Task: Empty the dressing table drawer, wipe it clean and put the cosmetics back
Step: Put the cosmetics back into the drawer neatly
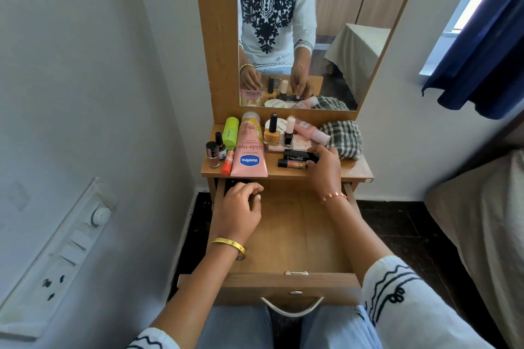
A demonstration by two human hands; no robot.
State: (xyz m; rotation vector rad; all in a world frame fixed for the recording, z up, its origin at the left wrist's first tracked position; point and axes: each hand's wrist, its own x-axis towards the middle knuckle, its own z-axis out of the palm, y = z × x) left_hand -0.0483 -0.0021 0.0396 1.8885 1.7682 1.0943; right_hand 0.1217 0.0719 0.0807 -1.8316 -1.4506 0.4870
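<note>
Nearest the camera, pale trousers and white sleeves with dark trim are seen, and the drawer (286, 238) is pulled out fully over the lap, its curved metal handle (292, 309) at the front. The wooden bottom of the drawer is laid bare across most of its width.

The left hand (241, 207) is reached into the far left corner of the drawer, a yellow bangle on the wrist. Its fingers are curled down over something dark back there; what is under them cannot be made out, so whether that grip is clenched on anything cannot be told.

Farther on, the right hand (324, 167) is stretched up onto the worktop (360, 171), and its grip is closed round the end of a black stick (299, 154). A second dark stick (292, 164) is laid just beside it.

The rest of the cosmetics are spread over the worktop: a pink lotion tube (249, 150), a green tube (230, 132), small polish bottles (212, 154) at the left, an orange polish bottle (270, 133) and a pink bottle (310, 130) lying flat. A checked cloth (344, 137) is bunched at the right end.

Behind, a mirror (354, 22) in a wooden frame is stood up. White walls, a switch panel (56, 252) at the left, a blue curtain (482, 59) and a bed (487, 221), cut off at the right edge, are seen around.
</note>
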